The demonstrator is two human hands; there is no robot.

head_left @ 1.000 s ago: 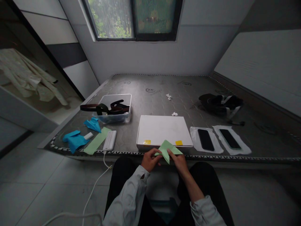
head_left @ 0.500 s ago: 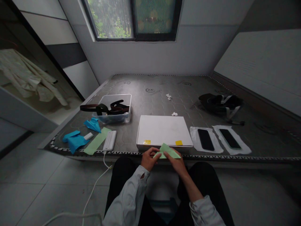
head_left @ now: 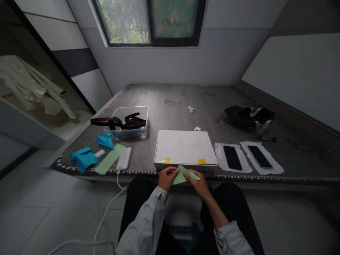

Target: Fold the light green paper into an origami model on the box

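A folded piece of light green paper (head_left: 180,177) is held between my two hands, just in front of the white box (head_left: 186,147). My left hand (head_left: 167,178) pinches its left side between thumb and fingers. On the right side, my right hand (head_left: 199,184) grips the paper, its thumb lying over the front. The white box lies flat near the bed's front edge, with two yellow stickers (head_left: 202,161) along its near side. Both hands are just below that edge of the box.
Left stand a clear plastic bin (head_left: 140,133) with a dark belt (head_left: 130,124), blue folded paper (head_left: 87,161), a green paper strip (head_left: 109,161) and a white power bank (head_left: 124,158) on a cable. Right lie two phones (head_left: 232,157) on white sheets and a dark cap (head_left: 247,117).
The green paper has been turned between my hands: its peak has shifted left and a corner now points down. My left hand has moved slightly left.
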